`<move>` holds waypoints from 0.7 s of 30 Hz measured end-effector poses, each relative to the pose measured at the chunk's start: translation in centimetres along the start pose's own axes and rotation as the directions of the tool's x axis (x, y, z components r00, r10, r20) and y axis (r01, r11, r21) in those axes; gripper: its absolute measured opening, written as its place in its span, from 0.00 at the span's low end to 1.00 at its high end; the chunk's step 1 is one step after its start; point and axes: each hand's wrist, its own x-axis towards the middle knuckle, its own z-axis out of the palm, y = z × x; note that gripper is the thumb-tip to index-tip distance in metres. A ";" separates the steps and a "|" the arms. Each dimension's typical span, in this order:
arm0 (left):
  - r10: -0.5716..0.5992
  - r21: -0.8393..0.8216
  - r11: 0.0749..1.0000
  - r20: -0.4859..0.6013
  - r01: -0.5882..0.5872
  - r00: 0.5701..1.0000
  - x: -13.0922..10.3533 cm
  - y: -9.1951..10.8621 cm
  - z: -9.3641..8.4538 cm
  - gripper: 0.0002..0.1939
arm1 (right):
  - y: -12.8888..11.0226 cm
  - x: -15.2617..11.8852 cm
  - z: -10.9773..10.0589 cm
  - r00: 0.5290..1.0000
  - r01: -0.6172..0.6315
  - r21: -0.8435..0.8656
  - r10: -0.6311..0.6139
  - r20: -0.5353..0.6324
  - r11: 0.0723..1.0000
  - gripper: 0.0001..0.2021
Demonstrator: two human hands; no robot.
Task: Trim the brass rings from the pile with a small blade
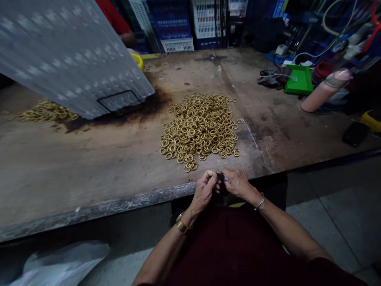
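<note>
At the table's front edge, my left hand (204, 188) and my right hand (238, 183) meet with fingers closed. A small black-and-grey tool (222, 177) sticks out of my right hand toward the left fingertips; its exact kind is not clear. My left thumb and fingers pinch at the tool's dark end, and whatever they hold is mostly hidden, with only a yellowish speck showing. Just beyond both hands lies a heap of brass-coloured rings (202, 125), a few of them loose around its edge.
A stack of grey ribbed trays or panels (89, 59) stands tilted on the wooden table (98, 163). Behind it lie more rings (47, 110) and a person's red sleeve (114, 18). Rightward are a green tray (299, 79), a pink bottle (326, 91) and a black object (355, 133).
</note>
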 end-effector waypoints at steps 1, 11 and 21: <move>-0.007 -0.014 1.000 0.009 0.007 1.000 -0.1 0.1 0.0 0.19 | 0.1 0.1 0.0 1.000 -0.027 -0.032 0.028 0.009 0.999 0.10; -0.104 -0.358 0.925 0.090 0.130 0.990 -0.4 0.5 0.7 0.17 | 5.2 2.6 -2.2 0.879 -0.355 -0.112 0.290 -0.378 0.928 0.15; -0.181 -0.574 0.773 0.207 0.269 0.961 1.2 0.7 -0.1 0.15 | 5.3 4.4 -1.4 0.892 -0.385 -0.186 0.313 -0.326 0.904 0.09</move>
